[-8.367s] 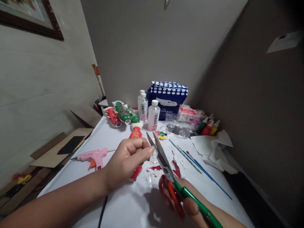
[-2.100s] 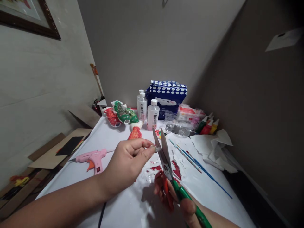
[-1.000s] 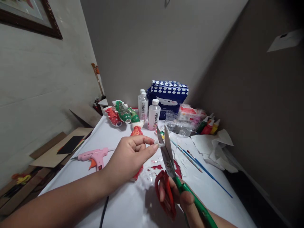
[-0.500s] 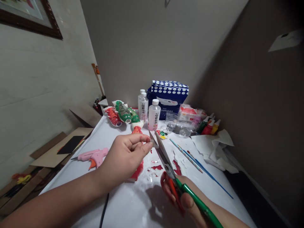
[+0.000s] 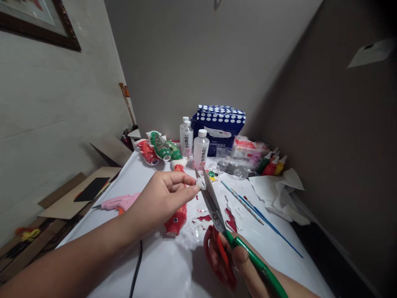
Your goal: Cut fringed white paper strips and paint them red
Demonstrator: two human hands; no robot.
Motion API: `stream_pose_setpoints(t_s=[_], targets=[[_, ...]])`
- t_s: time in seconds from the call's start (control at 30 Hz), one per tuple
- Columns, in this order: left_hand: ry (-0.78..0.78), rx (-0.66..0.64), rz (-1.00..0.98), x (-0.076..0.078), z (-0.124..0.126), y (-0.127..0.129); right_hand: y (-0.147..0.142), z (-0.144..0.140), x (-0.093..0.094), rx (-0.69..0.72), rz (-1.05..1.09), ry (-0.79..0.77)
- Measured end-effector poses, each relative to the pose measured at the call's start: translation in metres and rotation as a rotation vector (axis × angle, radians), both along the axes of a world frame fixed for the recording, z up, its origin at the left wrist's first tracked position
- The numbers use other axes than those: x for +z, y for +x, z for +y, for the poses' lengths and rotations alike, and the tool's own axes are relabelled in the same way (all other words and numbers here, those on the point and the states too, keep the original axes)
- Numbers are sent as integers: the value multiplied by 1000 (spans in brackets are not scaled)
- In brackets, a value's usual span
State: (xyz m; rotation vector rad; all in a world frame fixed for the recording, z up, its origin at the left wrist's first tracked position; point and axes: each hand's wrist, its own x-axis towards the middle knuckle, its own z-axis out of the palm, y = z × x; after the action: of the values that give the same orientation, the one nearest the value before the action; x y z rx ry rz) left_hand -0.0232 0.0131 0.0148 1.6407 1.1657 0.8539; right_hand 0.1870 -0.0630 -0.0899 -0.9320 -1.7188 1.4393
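Note:
Between thumb and forefinger, my left hand pinches a small whitish piece, too small to name. My right hand grips scissors with one green and one red handle. The parted blades point away from me, with the whitish piece between them near the tips. Under my left hand lies a red painted fish, its middle covered by my fingers. A pink glue gun rests to the left, partly behind my wrist.
Green painted fish and a red one lie at the back left. Two bottles stand before a blue bag. Paintbrushes, crumpled paper and paint bottles are on the right. Red paint smears mark the table cover.
The scissors' handles have moved slightly left and further apart. The whitish piece sits a little higher, and more of the red fish shows below my left hand.

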Motion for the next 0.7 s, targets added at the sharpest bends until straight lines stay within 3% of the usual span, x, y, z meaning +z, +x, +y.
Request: stream_pose_setpoints(t_s=[0.1, 0.37, 0.7], targets=[[-2, 16, 23, 2, -1, 4, -15, 1, 7, 28, 63, -27], [70, 30, -21, -2, -6, 7, -13, 7, 43, -2, -167, 126], [155, 81, -37, -7, -16, 15, -11, 7, 28, 0, -61, 67]])
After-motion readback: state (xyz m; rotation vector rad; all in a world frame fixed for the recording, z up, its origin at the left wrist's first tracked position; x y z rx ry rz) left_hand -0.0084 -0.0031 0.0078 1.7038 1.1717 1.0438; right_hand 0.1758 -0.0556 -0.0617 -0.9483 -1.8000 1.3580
